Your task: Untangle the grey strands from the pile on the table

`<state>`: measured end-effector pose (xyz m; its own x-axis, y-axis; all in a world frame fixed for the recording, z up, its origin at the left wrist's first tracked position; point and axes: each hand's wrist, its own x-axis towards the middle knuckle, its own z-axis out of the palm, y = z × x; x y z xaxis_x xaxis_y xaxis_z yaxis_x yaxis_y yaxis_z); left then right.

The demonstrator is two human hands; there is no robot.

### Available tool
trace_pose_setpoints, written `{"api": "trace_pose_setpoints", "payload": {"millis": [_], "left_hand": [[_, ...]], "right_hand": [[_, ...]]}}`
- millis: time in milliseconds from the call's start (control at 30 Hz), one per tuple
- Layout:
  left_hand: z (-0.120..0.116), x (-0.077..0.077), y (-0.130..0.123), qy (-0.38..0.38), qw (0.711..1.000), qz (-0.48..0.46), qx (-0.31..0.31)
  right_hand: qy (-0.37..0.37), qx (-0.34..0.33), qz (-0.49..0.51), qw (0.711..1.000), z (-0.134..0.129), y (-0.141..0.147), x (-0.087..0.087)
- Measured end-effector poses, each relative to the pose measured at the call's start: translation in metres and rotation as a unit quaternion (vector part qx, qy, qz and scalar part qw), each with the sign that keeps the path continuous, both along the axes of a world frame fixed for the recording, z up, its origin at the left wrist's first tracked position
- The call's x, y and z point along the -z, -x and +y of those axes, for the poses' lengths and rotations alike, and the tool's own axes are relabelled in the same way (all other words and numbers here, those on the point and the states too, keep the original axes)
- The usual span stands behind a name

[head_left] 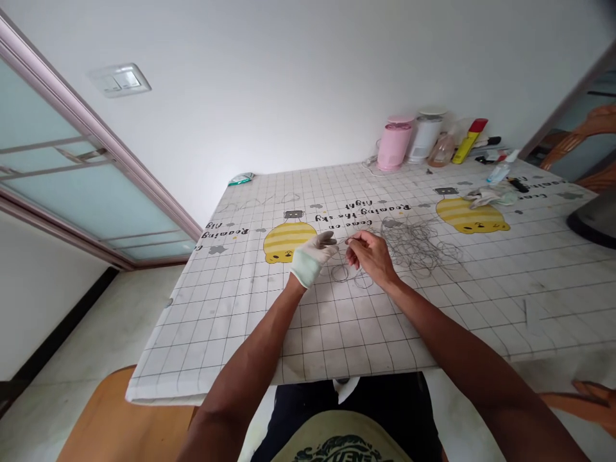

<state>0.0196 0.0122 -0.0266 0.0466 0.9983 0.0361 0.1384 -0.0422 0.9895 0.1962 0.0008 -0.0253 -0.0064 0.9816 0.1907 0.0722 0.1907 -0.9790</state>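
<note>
A loose tangle of thin grey wire (pixel 418 247) lies on the checked tablecloth, just right of my hands. My left hand (pixel 315 255) wears a white and pale green glove, its fingers curved toward the right hand; what it holds, if anything, is too small to make out. Bare, my right hand (pixel 369 253) pinches with thumb and forefinger at what looks like a thin wire end, close to the gloved fingertips but apart from them. Small wire loops (pixel 339 274) rest on the cloth below and between the two hands.
At the back right stand a pink cylinder (pixel 395 146), a white cylinder (pixel 425 138), a bottle (pixel 441 151) and a yellow-red can (pixel 469 142). A spray bottle (pixel 502 168) and a crumpled glove (pixel 493 194) lie nearer. A dark round object (pixel 597 218) sits at the right edge.
</note>
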Motion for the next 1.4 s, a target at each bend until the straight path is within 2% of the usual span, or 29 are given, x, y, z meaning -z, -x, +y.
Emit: {"api": "trace_pose_setpoints", "payload": {"millis": [133,400,500,700,767,1033,1133,1200,1333,1400], "left_hand": [[-0.004,0.000,0.001,-0.057,0.996,0.068,-0.013],[-0.018,-0.010,0.004,-0.108,0.990,0.089,0.035],[-0.018,-0.014,0.001,-0.093,0.992,0.076,0.024],[-0.021,-0.012,-0.014,-0.011,0.996,0.023,-0.089],[-0.021,-0.011,-0.018,0.003,0.994,-0.006,-0.106],[-0.014,0.002,-0.021,0.014,0.990,-0.120,-0.077],[-0.011,0.004,-0.020,0.028,0.985,-0.156,-0.060],[-0.009,0.003,-0.018,0.035,0.985,-0.162,-0.047],[-0.006,0.002,-0.010,0.047,0.990,-0.136,-0.017],[-0.004,0.002,-0.006,0.052,0.989,-0.141,-0.008]], "right_hand": [[0.003,-0.039,-0.009,0.999,-0.005,0.003,-0.001],[0.007,-0.045,0.008,0.999,-0.009,0.004,-0.004],[0.023,-0.040,0.018,0.999,-0.010,0.007,-0.003],[0.066,-0.008,0.100,0.993,-0.011,0.020,0.005],[0.066,0.000,0.118,0.991,-0.011,0.022,0.006],[0.070,0.016,0.107,0.992,-0.010,0.020,0.000],[0.053,0.019,0.074,0.996,-0.010,0.016,-0.001],[0.035,-0.003,0.032,0.999,-0.008,0.009,-0.002],[0.029,-0.114,-0.028,0.993,-0.002,-0.011,-0.008],[0.031,-0.143,-0.038,0.988,0.001,-0.019,-0.011]]}}
